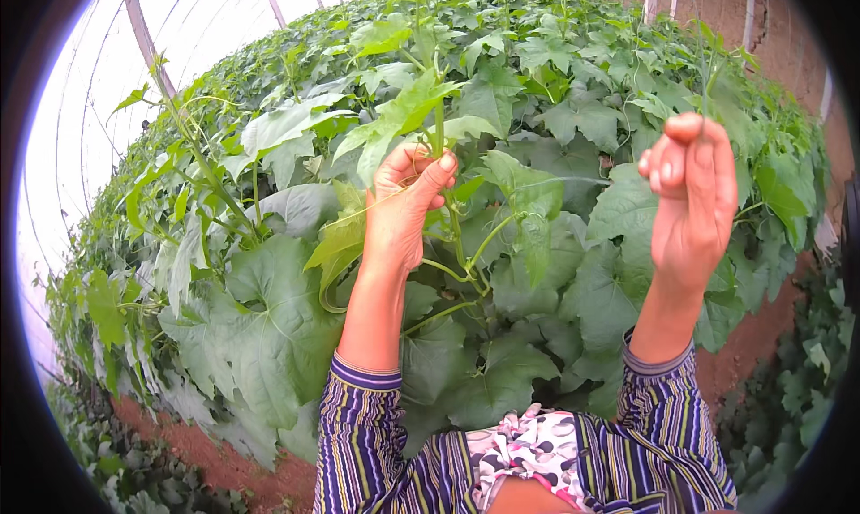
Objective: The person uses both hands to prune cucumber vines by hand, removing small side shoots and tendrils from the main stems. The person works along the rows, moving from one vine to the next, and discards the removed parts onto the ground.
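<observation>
My left hand (406, 195) is closed around the green stem of a climbing vine (439, 126), with the thumb across the front. Above the grip the stem stands upright with lobed young leaves; below it, the stem runs down into larger leaves. A thin curly tendril (366, 208) crosses my left wrist. Off to the right, my right hand (695, 185) is raised and pinches a thin cord (703, 64) that rises above the fingers. Broad leaves (611, 279) lie behind and below my right hand.
Dense vine foliage (571, 64) spreads ahead. Another upright shoot (211, 175) stands at left. Posts (144, 37) and pale sheeting (74, 91) line the left side, an earthen wall (793, 57) the right. Reddish soil (215, 470) shows below the plants.
</observation>
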{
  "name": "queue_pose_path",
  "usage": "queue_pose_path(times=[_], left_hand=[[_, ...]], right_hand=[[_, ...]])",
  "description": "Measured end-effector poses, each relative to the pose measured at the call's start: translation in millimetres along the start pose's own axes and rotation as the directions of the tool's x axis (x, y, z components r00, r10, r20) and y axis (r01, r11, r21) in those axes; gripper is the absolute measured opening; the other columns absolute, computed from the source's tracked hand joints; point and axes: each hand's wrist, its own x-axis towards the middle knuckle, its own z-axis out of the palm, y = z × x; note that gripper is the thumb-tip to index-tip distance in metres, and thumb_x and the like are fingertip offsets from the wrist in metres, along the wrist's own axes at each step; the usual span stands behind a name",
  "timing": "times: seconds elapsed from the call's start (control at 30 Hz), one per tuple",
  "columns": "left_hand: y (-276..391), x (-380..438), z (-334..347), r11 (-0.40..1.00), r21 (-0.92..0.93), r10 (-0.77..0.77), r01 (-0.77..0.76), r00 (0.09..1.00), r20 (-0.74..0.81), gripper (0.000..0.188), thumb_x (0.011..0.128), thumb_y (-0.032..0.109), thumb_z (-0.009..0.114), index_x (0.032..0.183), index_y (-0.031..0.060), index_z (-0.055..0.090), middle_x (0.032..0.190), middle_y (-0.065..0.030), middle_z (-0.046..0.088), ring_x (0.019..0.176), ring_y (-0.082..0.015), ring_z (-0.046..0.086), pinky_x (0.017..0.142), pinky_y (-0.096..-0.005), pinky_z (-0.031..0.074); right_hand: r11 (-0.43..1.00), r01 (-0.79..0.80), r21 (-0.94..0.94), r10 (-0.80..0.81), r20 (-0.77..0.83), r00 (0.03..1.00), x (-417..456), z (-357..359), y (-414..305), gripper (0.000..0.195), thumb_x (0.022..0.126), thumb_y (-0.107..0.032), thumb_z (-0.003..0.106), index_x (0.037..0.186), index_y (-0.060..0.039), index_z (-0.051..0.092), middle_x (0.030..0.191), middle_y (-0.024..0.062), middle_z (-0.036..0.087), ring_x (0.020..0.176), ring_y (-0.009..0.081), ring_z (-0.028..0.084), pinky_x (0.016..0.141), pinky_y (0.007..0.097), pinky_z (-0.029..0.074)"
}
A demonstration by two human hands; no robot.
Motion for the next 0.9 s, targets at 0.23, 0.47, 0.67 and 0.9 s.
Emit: queue_pose_path(times=[0.23, 0.47, 0.67, 0.9], left_hand=[[1.8, 13.2, 52.6, 0.998, -0.052, -0.006, 0.019, 0.969, 0.249, 0.016, 0.081, 0.013, 0.071, 0.088, 0.0107, 0.058, 0.085, -0.0008, 0.065, 0.078, -0.0079, 0.061, 0.063, -0.0199, 0.047], [-10.2, 11.9, 55.6, 0.976, -0.207, 0.045, 0.074, 0.856, 0.515, 0.03, 0.092, 0.021, 0.05, 0.106, -0.0046, 0.058, 0.104, -0.0158, 0.063, 0.096, -0.0263, 0.063, 0.082, -0.0335, 0.053], [-20.7, 2.0, 51.9, 0.976, -0.213, 0.043, 0.044, 0.921, 0.388, 0.02, 0.09, 0.016, 0.059, 0.102, 0.0, 0.059, 0.1, -0.0132, 0.063, 0.089, -0.0218, 0.064, 0.074, -0.0299, 0.054], [-22.8, 2.6, 45.2, 0.97, -0.23, -0.034, 0.081, 0.978, 0.204, 0.021, 0.091, 0.019, 0.061, 0.103, 0.0019, 0.059, 0.097, -0.009, 0.063, 0.087, -0.0183, 0.062, 0.072, -0.0297, 0.052]], right_hand=[[0.929, -0.205, -0.308, 0.271, 0.191, 0.943, -86.5, 67.0, 6.7, 0.01, 0.086, -0.001, 0.057, 0.096, 0.0, 0.059, 0.081, 0.0088, 0.063, 0.066, 0.0175, 0.062, 0.059, 0.0285, 0.05], [0.781, -0.376, -0.499, 0.428, -0.01, 0.904, -100.7, 43.7, 47.0, 0.009, 0.089, -0.008, 0.053, 0.091, -0.0029, 0.061, 0.073, 0.009, 0.063, 0.06, 0.0203, 0.063, 0.054, 0.0295, 0.048], [0.668, -0.421, -0.614, 0.573, 0.062, 0.817, -120.8, 36.4, 40.4, 0.011, 0.087, -0.011, 0.055, 0.092, -0.0053, 0.063, 0.076, 0.0089, 0.063, 0.067, 0.0233, 0.063, 0.062, 0.0338, 0.049], [0.606, -0.013, -0.795, 0.145, 0.094, 0.985, -64.5, 40.9, 12.4, 0.033, 0.076, -0.015, 0.07, 0.106, -0.0037, 0.059, 0.09, 0.0088, 0.061, 0.078, 0.0252, 0.059, 0.069, 0.0357, 0.048]])
